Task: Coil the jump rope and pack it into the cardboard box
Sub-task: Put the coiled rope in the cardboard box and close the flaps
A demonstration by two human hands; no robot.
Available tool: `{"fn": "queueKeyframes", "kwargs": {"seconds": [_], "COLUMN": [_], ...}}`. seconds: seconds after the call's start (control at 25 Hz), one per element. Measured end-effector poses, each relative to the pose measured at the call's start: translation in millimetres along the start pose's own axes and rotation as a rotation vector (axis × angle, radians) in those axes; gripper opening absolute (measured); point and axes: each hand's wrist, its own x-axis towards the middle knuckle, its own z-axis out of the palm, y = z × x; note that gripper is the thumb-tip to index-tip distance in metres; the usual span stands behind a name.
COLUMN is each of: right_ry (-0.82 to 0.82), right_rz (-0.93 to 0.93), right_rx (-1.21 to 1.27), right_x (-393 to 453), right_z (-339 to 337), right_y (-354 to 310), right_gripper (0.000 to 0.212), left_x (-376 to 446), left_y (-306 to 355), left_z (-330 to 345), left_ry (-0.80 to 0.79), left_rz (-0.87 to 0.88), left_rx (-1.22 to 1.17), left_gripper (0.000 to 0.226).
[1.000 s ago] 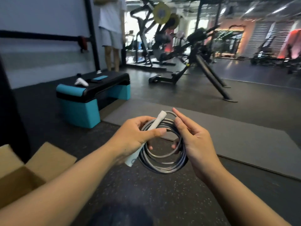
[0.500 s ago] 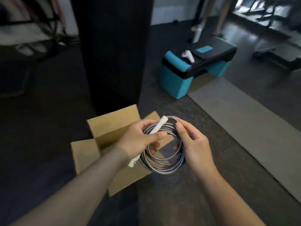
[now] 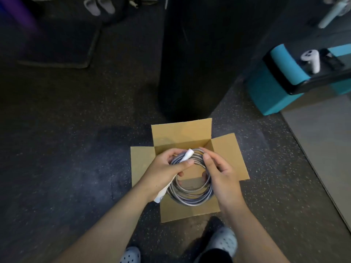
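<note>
The grey jump rope (image 3: 191, 198) is wound into a round coil with a white handle lying across its left side. My left hand (image 3: 163, 169) grips the coil and the handle together, thumb on top. My right hand (image 3: 220, 173) holds the coil's right side, fingers curled round the strands. Both hands hold the coil directly above the open cardboard box (image 3: 226, 152), which stands on the dark floor with its flaps spread out. The inside of the box is mostly hidden by my hands and the coil.
A wide black column (image 3: 199, 54) rises just behind the box. A teal and black step bench (image 3: 284, 76) with a white controller (image 3: 311, 59) on it stands at the right. A grey mat edge (image 3: 322, 149) runs along the right. My feet in grey clogs (image 3: 224, 242) are below.
My view has swung left and down from the gym hall to the floor. The box has come under my hands, and the coil now hangs right over its opening. My grip looks unchanged.
</note>
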Motion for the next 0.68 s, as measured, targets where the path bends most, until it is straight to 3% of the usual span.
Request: {"fn": "queueKeyframes", "kwargs": {"seconds": [0.28,0.68], "right_ry": [-0.094,-0.110], "right_rz": [0.100,0.124], "right_rx": [-0.120,-0.225], "right_x": [99.2,259.1], "right_z": [-33.2,-9.0], "right_y": [77.3,285.1], "right_gripper": [0.020,0.018], "left_x": [98.6,261.6], "left_y": [-73.6,-260.5], "left_z": [29.7,13.1], "left_ry": [0.168,0.359], "left_rz": [-0.107,-0.121], "left_rx": [-0.090,-0.133], "left_gripper": [0.027,0.025]}}
